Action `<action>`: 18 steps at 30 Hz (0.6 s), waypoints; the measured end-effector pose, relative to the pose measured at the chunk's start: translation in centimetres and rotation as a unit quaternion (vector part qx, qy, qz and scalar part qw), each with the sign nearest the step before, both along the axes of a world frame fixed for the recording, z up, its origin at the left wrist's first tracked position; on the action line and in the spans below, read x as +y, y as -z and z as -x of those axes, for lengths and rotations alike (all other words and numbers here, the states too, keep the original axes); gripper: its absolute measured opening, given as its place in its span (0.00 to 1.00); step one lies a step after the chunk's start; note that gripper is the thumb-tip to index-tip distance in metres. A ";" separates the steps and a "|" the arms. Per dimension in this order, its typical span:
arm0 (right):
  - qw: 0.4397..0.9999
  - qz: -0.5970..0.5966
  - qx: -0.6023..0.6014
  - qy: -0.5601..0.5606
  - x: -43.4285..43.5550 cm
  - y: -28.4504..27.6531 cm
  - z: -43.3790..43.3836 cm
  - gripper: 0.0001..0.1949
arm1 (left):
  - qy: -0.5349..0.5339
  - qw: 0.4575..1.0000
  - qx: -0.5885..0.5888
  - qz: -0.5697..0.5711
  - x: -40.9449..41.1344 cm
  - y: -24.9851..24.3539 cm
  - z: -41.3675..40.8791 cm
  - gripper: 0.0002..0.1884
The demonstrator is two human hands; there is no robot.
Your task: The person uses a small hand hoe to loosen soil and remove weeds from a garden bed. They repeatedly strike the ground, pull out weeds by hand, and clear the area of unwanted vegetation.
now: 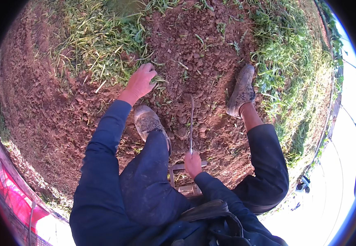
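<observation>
My left hand (141, 80) is low over the soil at the edge of a heap of pulled green weeds (116, 46), its fingers curled. A small sprig of green leaves (158, 79) sticks out between thumb and fingers. In my right hand (193, 165) is the handle end of a thin metal hand tool (191, 123), a hoe or sickle by its shape. Its long shaft points away from me, and the bent tip rests at the crumbly reddish soil (199, 64). My fist hides the handle.
My muddy left shoe (148, 121) and right shoe (242, 89) stand on either side of the tool. A low stool frame (178, 167) is beneath me. Leafy green plants (288, 61) line the right, with white sheeting (328, 190) beyond. Red sheeting (15, 190) lies lower left.
</observation>
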State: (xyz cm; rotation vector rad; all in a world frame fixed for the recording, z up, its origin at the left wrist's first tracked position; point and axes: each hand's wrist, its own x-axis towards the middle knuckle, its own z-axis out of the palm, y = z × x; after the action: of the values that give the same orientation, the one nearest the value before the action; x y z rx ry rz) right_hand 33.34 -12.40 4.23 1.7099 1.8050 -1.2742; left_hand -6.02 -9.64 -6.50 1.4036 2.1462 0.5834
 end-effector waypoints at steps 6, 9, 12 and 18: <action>1.000 -0.004 0.002 -0.002 -0.2 0.3 -0.3 0.16 | -0.233 0.965 -0.072 -0.101 -1.6 3.1 -0.2 0.20; 1.000 0.001 -0.002 0.002 -0.2 0.1 -0.3 0.16 | -0.308 0.944 -0.108 -0.053 -2.1 3.0 -0.2 0.25; 1.000 0.008 -0.011 -0.002 -0.2 0.1 -0.1 0.16 | -0.333 0.894 -0.295 -0.049 -3.3 2.9 -0.1 0.25; 1.000 -0.010 -0.006 -0.003 -0.2 0.4 -0.6 0.16 | -0.089 0.996 0.012 0.001 -2.2 0.4 -2.0 0.25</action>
State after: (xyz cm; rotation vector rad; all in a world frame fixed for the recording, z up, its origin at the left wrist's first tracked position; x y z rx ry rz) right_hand 33.93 -12.63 3.80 1.7185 1.8190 -1.2450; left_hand -4.04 -11.88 -6.88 1.2308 2.3060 0.6341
